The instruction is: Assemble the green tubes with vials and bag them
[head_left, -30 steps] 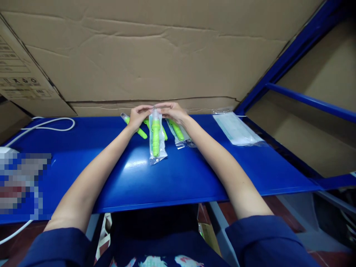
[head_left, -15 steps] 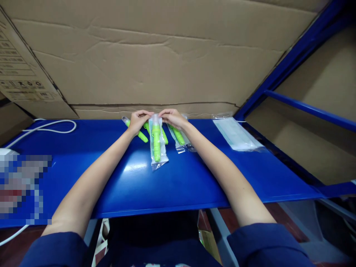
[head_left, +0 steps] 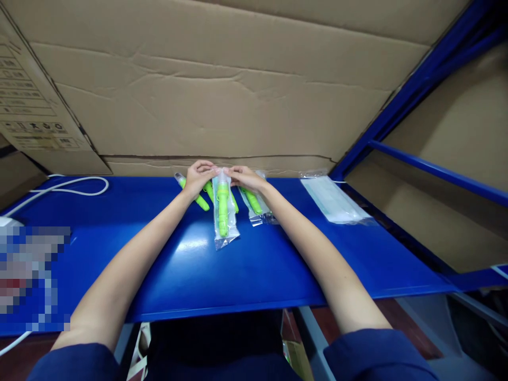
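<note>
A clear plastic bag holding a green pen-like tool [head_left: 223, 210] lies lengthwise on the blue table [head_left: 254, 254]. My left hand [head_left: 198, 177] and my right hand [head_left: 245, 178] pinch the bag's far end from either side, fingers pressed together on the plastic. More green tools lie around them: one unbagged [head_left: 193, 194] under my left hand, one partly behind the bag [head_left: 234, 200], and one bagged [head_left: 254, 201] under my right wrist.
A stack of flat clear bags [head_left: 335, 200] lies at the right. A white cable [head_left: 67, 185] loops at the far left. Large cardboard boxes [head_left: 222, 90] wall the back. A blue frame rail [head_left: 436, 169] runs along the right.
Both hands stay pinched on the bag's far end; they and the bag have shifted slightly lower in view as the camera tilted.
</note>
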`<state>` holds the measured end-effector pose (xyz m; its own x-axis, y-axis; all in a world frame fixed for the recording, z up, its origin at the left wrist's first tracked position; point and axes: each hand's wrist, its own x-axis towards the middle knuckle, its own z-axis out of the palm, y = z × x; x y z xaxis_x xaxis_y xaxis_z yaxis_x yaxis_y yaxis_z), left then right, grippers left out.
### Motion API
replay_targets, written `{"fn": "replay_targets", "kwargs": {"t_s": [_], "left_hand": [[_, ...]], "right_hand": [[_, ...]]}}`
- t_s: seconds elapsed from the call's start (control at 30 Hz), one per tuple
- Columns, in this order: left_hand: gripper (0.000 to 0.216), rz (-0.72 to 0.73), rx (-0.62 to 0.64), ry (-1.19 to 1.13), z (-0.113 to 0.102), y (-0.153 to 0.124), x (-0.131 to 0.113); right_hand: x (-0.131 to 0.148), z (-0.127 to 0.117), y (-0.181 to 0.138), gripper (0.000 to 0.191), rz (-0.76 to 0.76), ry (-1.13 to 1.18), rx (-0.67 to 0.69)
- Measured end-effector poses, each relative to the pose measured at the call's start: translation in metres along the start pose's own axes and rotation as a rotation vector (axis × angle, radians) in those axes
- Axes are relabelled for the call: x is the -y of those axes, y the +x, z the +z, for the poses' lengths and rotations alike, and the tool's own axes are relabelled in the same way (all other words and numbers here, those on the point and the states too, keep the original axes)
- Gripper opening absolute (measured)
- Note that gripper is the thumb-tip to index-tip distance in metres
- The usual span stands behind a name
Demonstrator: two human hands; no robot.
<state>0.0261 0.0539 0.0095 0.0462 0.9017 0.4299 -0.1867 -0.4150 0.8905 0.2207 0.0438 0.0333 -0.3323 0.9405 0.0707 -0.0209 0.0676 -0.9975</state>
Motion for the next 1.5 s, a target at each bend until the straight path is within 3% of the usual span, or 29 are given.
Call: {"fn": "replay_targets", "kwargs": {"t_s": [0.07,0.2,0.33,0.4,0.73,0.93,1.27,1.5], "left_hand": [[0.054,-0.025,0.001,-0.025,0.001,-0.001,-0.001],[0.05,-0.145,0.034,-0.013,0.005,-0.002,-0.002],[0.058,-0.243,0.248,0.047,0.01,-0.006,-0.005],[0.062,-0.23,0.288,0.041,0.012,-0.008,-0.006],[0.035,-0.248,0.145,-0.064,0.019,-0.007,-0.014],[0.05,-0.244,0.193,-0.043,0.015,-0.01,-0.017],[0.056,-0.058,0.186,0.081,0.019,-0.01,-0.022],[0.055,0.011,0.111,0.146,0.02,-0.009,-0.02]], "right_hand": [[0.0,-0.003,0.0,0.047,0.006,-0.004,0.087],[0.0,-0.006,0.0,0.051,-0.062,0.036,0.118],[0.002,-0.003,-0.002,0.053,-0.1,0.089,0.135],[0.004,-0.001,-0.004,0.051,-0.09,0.102,0.126],[-0.001,0.013,-0.007,0.046,0.011,0.155,0.147],[0.001,0.018,-0.008,0.038,0.019,0.137,0.185],[-0.001,0.021,-0.007,0.041,-0.082,0.009,0.105],[0.002,0.029,-0.01,0.057,-0.297,-0.243,-0.084]]}}
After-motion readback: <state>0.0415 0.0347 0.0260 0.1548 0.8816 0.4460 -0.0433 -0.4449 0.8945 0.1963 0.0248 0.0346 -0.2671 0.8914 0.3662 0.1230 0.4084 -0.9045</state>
